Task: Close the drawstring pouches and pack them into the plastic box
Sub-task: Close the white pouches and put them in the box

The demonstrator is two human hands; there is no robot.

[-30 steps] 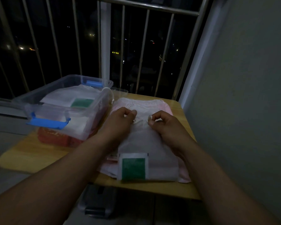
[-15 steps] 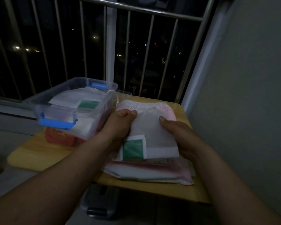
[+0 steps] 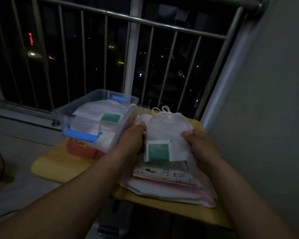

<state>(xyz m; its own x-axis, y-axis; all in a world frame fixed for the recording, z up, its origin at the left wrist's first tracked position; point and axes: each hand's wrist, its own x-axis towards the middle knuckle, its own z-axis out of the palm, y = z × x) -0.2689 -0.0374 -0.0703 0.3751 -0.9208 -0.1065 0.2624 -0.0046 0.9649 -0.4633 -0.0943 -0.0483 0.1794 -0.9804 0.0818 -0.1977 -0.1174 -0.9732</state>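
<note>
Both grips are clamped on the same white pouch [image 3: 167, 130]. The left grip [image 3: 131, 144] curls round its left edge and the right grip [image 3: 200, 147] pinches its right edge, thumbs on the front face. A second ago the fingertips of both were pinching at the pouch's mouth while it lay flat on the pile. Half a second ago they had shifted to its sides. Now the pouch is raised and tilted up off the pile, its mouth gathered tight and the cord loops [image 3: 164, 109] standing free above it. The green label [image 3: 158, 152] faces the camera near the lower left corner.

That suggests the closing step for this pouch is finished and the packing step is beginning. Under it, the pile of remaining pouches [image 3: 171, 187] lies on the yellow counter [image 3: 55, 168], so more of the task probably remains. Just to the left stands the clear plastic box [image 3: 86, 125], lid off, with a packed pouch [image 3: 93, 111] already lying inside. The next move looks like a short carry leftward over the box's near wall, keeping the loose cord from snagging on the rim.
</note>
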